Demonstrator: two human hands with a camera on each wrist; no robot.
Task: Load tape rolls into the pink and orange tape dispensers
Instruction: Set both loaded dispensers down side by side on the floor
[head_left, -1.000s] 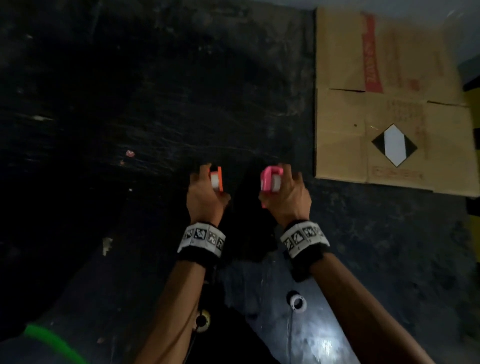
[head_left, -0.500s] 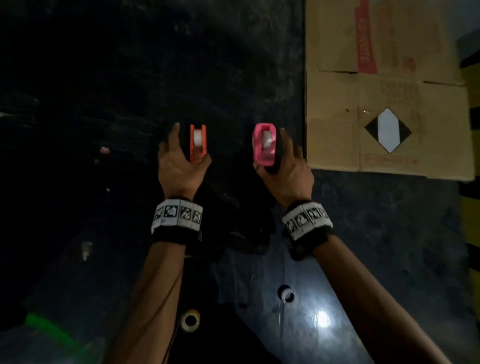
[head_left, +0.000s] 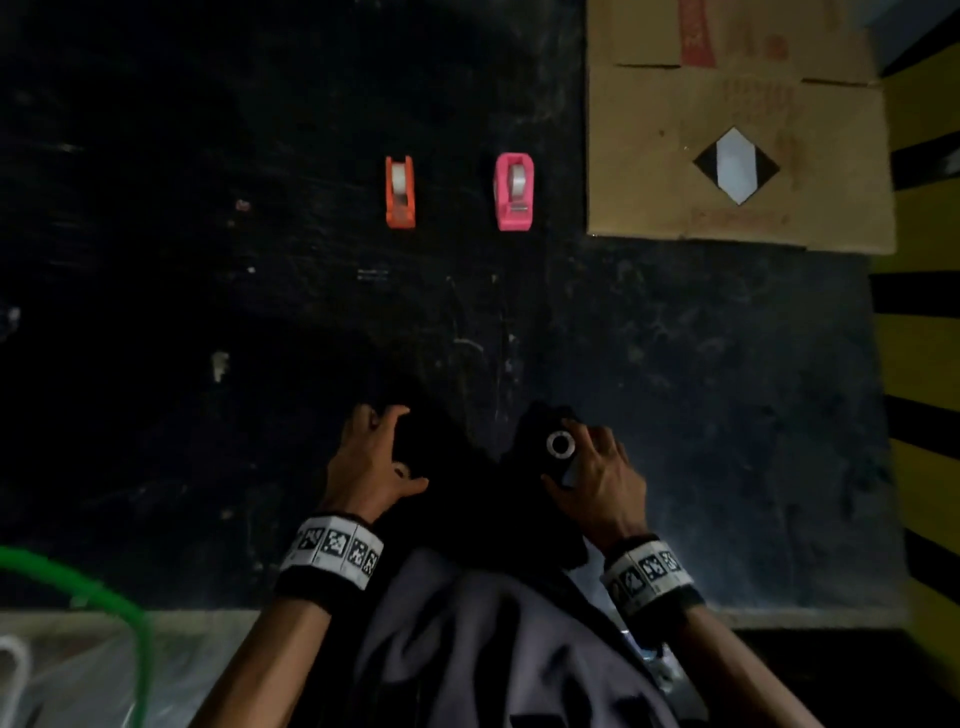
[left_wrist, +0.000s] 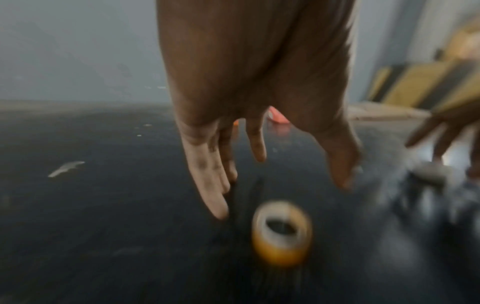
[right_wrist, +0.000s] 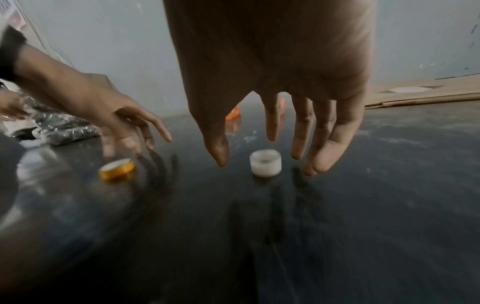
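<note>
Head view: both forearms reach forward over the near edge of the dark counter (head_left: 156, 364), each wrist wrapped in a black band with printed markers. The left hand (head_left: 371, 462) hangs palm down near that edge, its fingers (left_wrist: 207, 185) spread wide and slack, holding nothing. In the left wrist view an amber tape roll (left_wrist: 281, 233) lies flat on the counter just below and ahead of those fingertips, apart from them, though the picture is blurred. The right hand (head_left: 597, 478) is likewise palm down with fingers (right_wrist: 301, 131) loosely parted and holding nothing. A white tape roll (right_wrist: 265, 165) lies flat on the counter between thumb and forefinger; in the right wrist view there is a gap on either side of it, so it is not touched.

Farther in, toward the counter's far edge, the orange dispenser (head_left: 400, 192) and the pink dispenser (head_left: 514, 191) stand side by side, well apart from both hands, each with a pale roll seated in it. The orange one stands on the left. A flattened cardboard box (head_left: 737, 130) lies at the far right corner, near the pink dispenser. A green hoop (head_left: 104, 587) curves past the counter's near left corner
</note>
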